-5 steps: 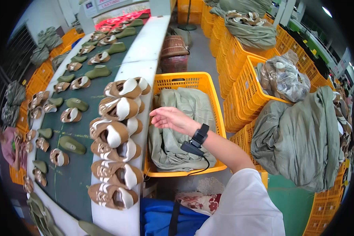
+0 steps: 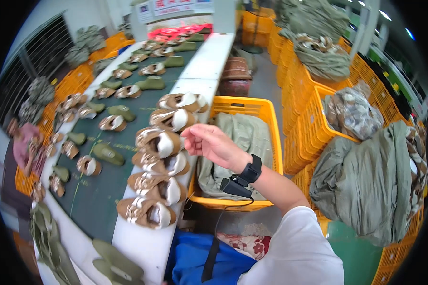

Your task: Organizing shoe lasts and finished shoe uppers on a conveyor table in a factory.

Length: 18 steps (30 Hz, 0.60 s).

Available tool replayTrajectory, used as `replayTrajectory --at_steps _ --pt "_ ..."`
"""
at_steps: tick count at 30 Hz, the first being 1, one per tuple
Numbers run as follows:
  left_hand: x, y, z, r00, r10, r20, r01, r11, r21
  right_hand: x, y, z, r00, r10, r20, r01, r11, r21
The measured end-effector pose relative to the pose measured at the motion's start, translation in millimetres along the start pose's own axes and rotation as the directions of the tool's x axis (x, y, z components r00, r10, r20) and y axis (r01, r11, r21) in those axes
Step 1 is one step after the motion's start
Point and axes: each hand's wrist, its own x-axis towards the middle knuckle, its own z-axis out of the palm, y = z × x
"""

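Five tan, white-lined slippers (image 2: pixel 159 142) near right hand (image 2: pixel 213 144)

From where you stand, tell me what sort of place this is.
Most likely a shoe factory's production floor. A long dark conveyor belt carries rows of brown slippers, the right hand hovers beside them, and stacked yellow crates hold grey-green fabric.

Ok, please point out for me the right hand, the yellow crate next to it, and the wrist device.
right hand (image 2: pixel 213 142), head view, on the back of the hand.
yellow crate (image 2: pixel 242 105), head view, on its far rim.
wrist device (image 2: pixel 252 169), head view, on the black band.
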Motion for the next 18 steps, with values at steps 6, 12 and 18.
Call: replayTrajectory --at_steps 6,12,18 --pt "45 62 -27 0.780 0.611 -0.135 -0.586 0.789 0.183 -4 25 199 0.851 -0.314 0.422 0.437 0.868 -0.235" --pt "60 98 -32 0.751 0.603 -0.269 -0.625 0.518 -0.585 2 102 311 0.807 -0.242 0.538 0.493 0.777 -0.391" --pt "80 64 -41 0.780 0.542 -0.314 -0.521 0.284 -0.805 13 147 350 0.712 -0.323 0.623 0.659 0.613 -0.435"
